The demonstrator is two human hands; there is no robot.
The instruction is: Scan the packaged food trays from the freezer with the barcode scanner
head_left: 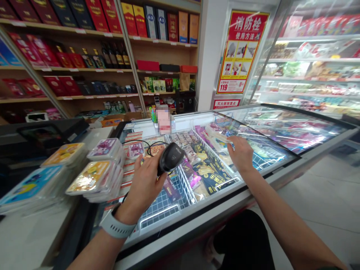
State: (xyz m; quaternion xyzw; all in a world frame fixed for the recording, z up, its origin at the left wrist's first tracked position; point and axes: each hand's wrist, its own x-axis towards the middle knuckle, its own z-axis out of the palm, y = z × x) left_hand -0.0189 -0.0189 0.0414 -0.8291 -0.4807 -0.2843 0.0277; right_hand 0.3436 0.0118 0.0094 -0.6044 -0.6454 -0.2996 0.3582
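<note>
My left hand (147,178), with a pale watch strap on its wrist, is closed around a black handheld barcode scanner (172,155). The scanner's head points right, over the chest freezer, and a black cable (137,141) runs behind it. My right hand (240,152) is over the freezer's right part with its fingers curled. A pale, translucent strip (221,138) shows at its fingertips; whether it is held I cannot make out. Below the hands, wire baskets (187,183) hold wrapped ice creams, among them black-and-yellow packs (209,174) and a purple pack (171,189).
Stacked flat packs (92,176) stand on the counter (30,236) at left. The freezer's front rim (180,232) crosses below my arms. Behind are shelves of boxes and bottles (112,56), a red fire-hydrant poster (243,52) and a lit display fridge (315,71).
</note>
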